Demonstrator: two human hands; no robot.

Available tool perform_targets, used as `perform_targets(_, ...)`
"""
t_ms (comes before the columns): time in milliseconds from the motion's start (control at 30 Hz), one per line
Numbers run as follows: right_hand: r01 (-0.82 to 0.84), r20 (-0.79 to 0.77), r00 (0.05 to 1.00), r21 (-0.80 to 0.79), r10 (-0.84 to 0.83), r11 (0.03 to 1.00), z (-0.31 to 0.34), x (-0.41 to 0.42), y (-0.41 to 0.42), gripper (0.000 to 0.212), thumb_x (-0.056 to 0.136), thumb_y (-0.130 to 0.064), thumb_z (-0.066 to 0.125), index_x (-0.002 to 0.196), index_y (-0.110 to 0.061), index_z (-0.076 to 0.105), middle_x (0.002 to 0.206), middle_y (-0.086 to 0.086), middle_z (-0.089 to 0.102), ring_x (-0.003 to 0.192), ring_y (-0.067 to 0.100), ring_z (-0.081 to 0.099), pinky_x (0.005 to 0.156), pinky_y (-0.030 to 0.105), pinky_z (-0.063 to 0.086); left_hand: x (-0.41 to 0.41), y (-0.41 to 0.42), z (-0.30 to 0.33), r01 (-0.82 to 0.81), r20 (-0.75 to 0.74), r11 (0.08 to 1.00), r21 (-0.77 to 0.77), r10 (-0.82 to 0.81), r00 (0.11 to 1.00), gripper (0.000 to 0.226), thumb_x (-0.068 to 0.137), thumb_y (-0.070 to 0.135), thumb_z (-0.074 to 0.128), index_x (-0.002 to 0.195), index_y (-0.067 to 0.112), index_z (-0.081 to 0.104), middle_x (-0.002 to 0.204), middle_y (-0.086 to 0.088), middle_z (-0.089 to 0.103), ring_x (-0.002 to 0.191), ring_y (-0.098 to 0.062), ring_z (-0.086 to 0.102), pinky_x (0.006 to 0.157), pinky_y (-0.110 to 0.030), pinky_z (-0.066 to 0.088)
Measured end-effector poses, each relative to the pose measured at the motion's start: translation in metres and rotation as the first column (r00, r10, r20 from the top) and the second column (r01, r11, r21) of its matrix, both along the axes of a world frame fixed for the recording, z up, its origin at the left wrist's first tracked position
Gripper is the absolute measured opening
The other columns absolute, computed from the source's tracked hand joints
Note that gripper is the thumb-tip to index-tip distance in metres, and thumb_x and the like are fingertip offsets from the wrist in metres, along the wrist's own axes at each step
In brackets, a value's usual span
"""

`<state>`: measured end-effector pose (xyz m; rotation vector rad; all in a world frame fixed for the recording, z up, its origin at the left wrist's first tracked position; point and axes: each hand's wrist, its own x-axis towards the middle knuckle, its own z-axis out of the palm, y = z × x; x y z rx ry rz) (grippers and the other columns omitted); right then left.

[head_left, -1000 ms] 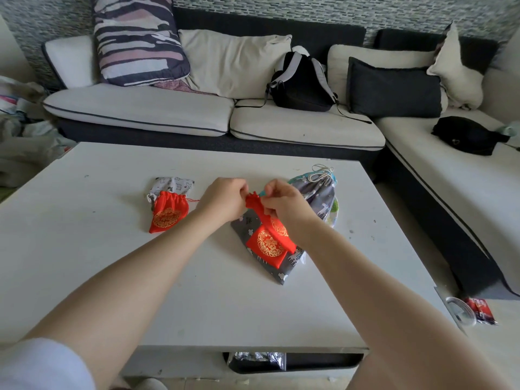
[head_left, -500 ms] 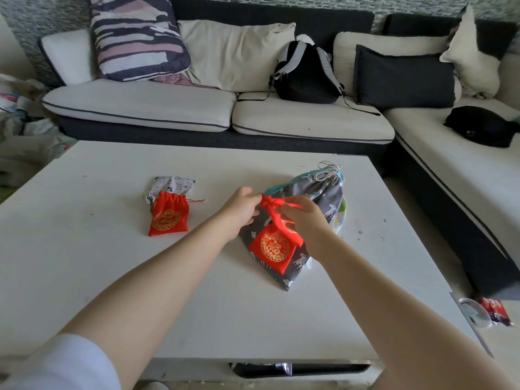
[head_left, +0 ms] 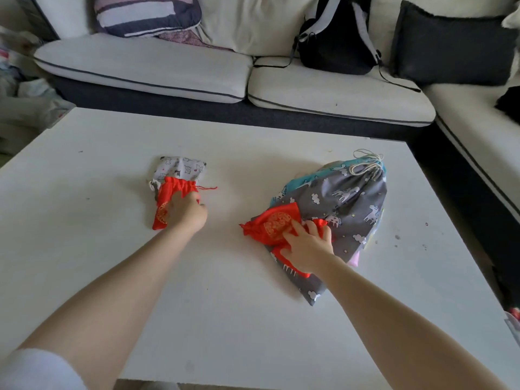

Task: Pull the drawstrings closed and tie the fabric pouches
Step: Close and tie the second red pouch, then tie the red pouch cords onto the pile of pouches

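On the white table (head_left: 112,249), my left hand (head_left: 187,213) is curled over a red pouch (head_left: 166,192) with a gold emblem and grips it. That pouch lies partly on a white patterned pouch (head_left: 183,167), and its red string trails to the right. My right hand (head_left: 308,246) lies with spread fingers on a second red pouch (head_left: 270,225) and presses it onto a grey drawstring bag (head_left: 346,201) printed with white animals. The second pouch's gathered neck points left. More red fabric shows under my right palm.
The grey bag's cream cords (head_left: 365,164) are bunched at its far end, with teal fabric beneath it. A sofa (head_left: 146,66) runs behind the table and holds cushions and a black backpack (head_left: 334,43). Another sofa section stands to the right.
My hands have parted. The left one moved left onto the first red pouch. The right one lowered the second red pouch onto the grey bag. The camera has tilted down and closer.
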<state>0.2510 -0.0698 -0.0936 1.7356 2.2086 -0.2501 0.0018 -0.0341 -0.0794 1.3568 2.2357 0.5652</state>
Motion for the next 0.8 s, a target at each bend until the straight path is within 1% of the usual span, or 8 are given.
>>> perform_targets(133,0.097,0.054,0.994,0.0,-0.097,0.995,0.0,-0.014,0.016,0.048,0.094,-0.051,0.021,0.132,-0.034,0.044,0.149,-0.001,0.026,0.135,0.031,0.016,0.109,0.057,0.007,-0.029,0.007,-0.019,-0.078,-0.049,0.993,-0.087,0.074,0.996,0.041,0.092,0.021,0.044,0.131,0.035,0.047,0.153,-0.012,0.01,0.137,-0.035,0.018,0.113,-0.043,0.02)
perform_targets(267,0.227,-0.228,0.957,0.203,-0.18,0.952,0.006,-0.035,0.026,0.043,0.095,-0.042,0.026,0.11,-0.026,0.064,0.131,0.001,0.046,0.125,0.027,0.025,0.103,0.047,0.011,-0.042,0.008,-0.04,0.114,-0.069,0.987,-0.11,-0.122,0.99,0.037,0.092,0.019,0.045,0.129,0.024,0.052,0.143,-0.007,0.042,0.129,-0.031,0.038,0.106,-0.04,0.033)
perform_targets(400,0.202,-0.446,0.894,0.333,-0.035,0.921,0.013,-0.051,0.03,0.032,0.093,-0.025,0.038,0.096,-0.012,0.067,0.114,0.006,0.056,0.107,0.028,0.04,0.087,0.037,0.032,-0.032,-0.001,-0.045,0.267,-0.101,0.951,-0.157,-0.284,0.953,0.036,0.083,0.033,0.06,0.119,0.03,0.057,0.125,0.007,0.058,0.119,-0.023,0.049,0.093,-0.036,0.035)
perform_targets(500,0.142,-0.578,0.816,0.193,-0.004,0.971,0.013,-0.061,0.026,0.025,0.09,-0.013,0.043,0.089,-0.005,0.067,0.095,0.01,0.063,0.09,0.028,0.055,0.073,0.035,0.046,-0.017,-0.013,-0.044,0.384,-0.091,0.905,-0.182,-0.404,0.91,0.034,0.073,0.036,0.067,0.107,0.034,0.061,0.114,0.013,0.059,0.113,-0.02,0.05,0.085,-0.035,0.031)
perform_targets(567,0.168,-0.632,0.759,-0.045,-0.158,0.985,0.013,-0.069,0.024,0.023,0.09,-0.013,0.045,0.087,-0.005,0.066,0.082,0.008,0.064,0.076,0.023,0.059,0.066,0.031,0.046,-0.007,-0.02,-0.044,0.417,-0.061,0.885,-0.205,-0.437,0.897,0.033,0.074,0.037,0.067,0.107,0.033,0.062,0.114,0.01,0.056,0.114,-0.021,0.047,0.089,-0.036,0.033)
perform_targets(600,0.227,-0.652,0.691,-0.216,-0.313,0.95,0.013,-0.071,0.022,0.023,0.091,-0.016,0.045,0.084,-0.007,0.065,0.075,0.004,0.062,0.067,0.019,0.057,0.059,0.028,0.046,-0.002,-0.023,-0.042,0.441,-0.035,0.877,-0.19,-0.455,0.89,0.032,0.075,0.035,0.067,0.106,0.03,0.063,0.112,0.008,0.056,0.113,-0.022,0.049,0.092,-0.036,0.037)
perform_targets(700,0.307,-0.572,0.331,-0.687,-0.75,0.659,0.019,-0.08,0.013,0.038,0.094,-0.038,0.044,0.072,-0.011,0.057,0.068,0.002,0.059,0.054,0.014,0.054,0.048,0.02,0.043,0.013,-0.029,-0.028,0.464,0.107,0.883,0.067,-0.469,0.877,0.029,0.072,0.021,0.073,0.101,0.017,0.067,0.105,-0.004,0.061,0.103,-0.024,0.056,0.089,-0.038,0.045)
perform_targets(800,0.213,-0.586,0.004,-0.791,-0.811,0.573,0.024,-0.08,0.011,0.045,0.091,-0.053,0.043,0.088,-0.012,0.06,0.078,0.007,0.062,0.07,0.019,0.058,0.068,0.029,0.048,0.033,-0.035,0.003,0.486,0.194,0.816,0.312,-0.556,0.809,0.027,0.068,0.011,0.075,0.093,0.013,0.068,0.097,-0.001,0.062,0.095,-0.022,0.059,0.082,-0.031,0.045)
